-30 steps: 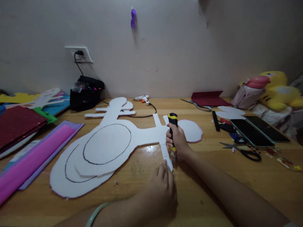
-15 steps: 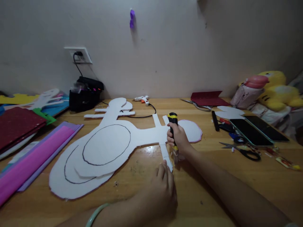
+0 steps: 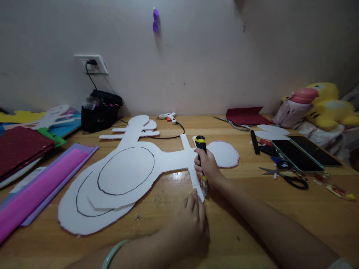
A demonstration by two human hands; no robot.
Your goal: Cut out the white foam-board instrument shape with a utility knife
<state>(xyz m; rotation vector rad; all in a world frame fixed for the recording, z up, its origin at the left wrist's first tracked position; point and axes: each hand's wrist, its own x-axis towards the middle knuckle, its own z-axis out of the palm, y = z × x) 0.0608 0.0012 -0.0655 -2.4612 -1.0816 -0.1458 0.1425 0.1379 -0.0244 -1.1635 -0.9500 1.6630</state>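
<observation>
A large white foam-board cutout (image 3: 174, 161) with rounded ends and narrow strips lies flat on the wooden table. Black curved lines are drawn on its wide left part. My right hand (image 3: 209, 166) is wrapped round a black and yellow utility knife (image 3: 200, 142), its blade end pointing down beside the near strip's right edge. Whether the blade touches the board I cannot tell. The fingers of my left hand (image 3: 195, 215) press on the tip of that near strip (image 3: 195, 179), holding it against the table.
Scissors (image 3: 286, 178), phones (image 3: 297, 155) and keys lie to the right. A glue gun (image 3: 168, 117) with its cord and pliers (image 3: 234, 124) rest near the wall. Pink and purple paper (image 3: 45, 186) and dark red sheets (image 3: 22, 149) are at the left, near a black bag (image 3: 99, 112).
My right hand and the utility knife have shifted slightly left, closer to the near strip's edge. My left hand has stayed on the strip's tip.
</observation>
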